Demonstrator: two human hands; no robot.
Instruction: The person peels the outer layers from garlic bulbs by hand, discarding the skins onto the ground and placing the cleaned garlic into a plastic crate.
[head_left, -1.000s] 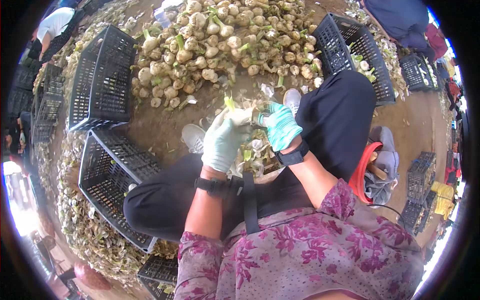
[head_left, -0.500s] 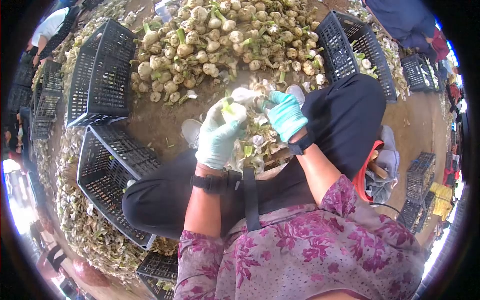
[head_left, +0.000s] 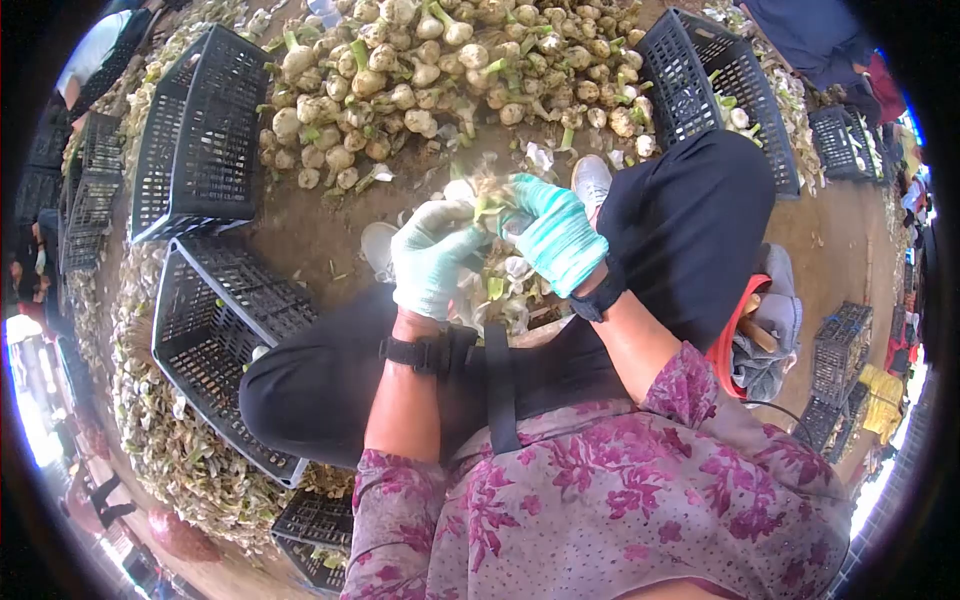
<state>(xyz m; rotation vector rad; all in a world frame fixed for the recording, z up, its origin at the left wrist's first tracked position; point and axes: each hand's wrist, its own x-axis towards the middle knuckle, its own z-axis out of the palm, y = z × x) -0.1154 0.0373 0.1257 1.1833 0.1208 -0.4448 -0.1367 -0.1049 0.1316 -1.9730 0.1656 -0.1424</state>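
My left hand (head_left: 432, 256), in a pale green glove, is closed around a whitish bulb (head_left: 477, 199) with a green stalk stub and stringy roots. My right hand (head_left: 553, 233), in a teal glove, grips the same bulb from the right, fingers curled over its top. Both hands meet above my knees, over a heap of peeled skins and trimmings (head_left: 500, 290) lying between my white shoes (head_left: 591, 180). A large pile of unpeeled bulbs (head_left: 440, 70) lies on the dirt floor just beyond my hands.
Black plastic crates stand around me: one at left front (head_left: 195, 130), one tilted beside my left knee (head_left: 215, 340), one at right (head_left: 715, 90). Husk waste (head_left: 160, 440) banks along the left. A red bucket (head_left: 727, 340) with cloth sits by my right hip. Other people work at the edges.
My right hand has closed in from the right onto the bulb in my left hand. Both hands have risen slightly toward the pile.
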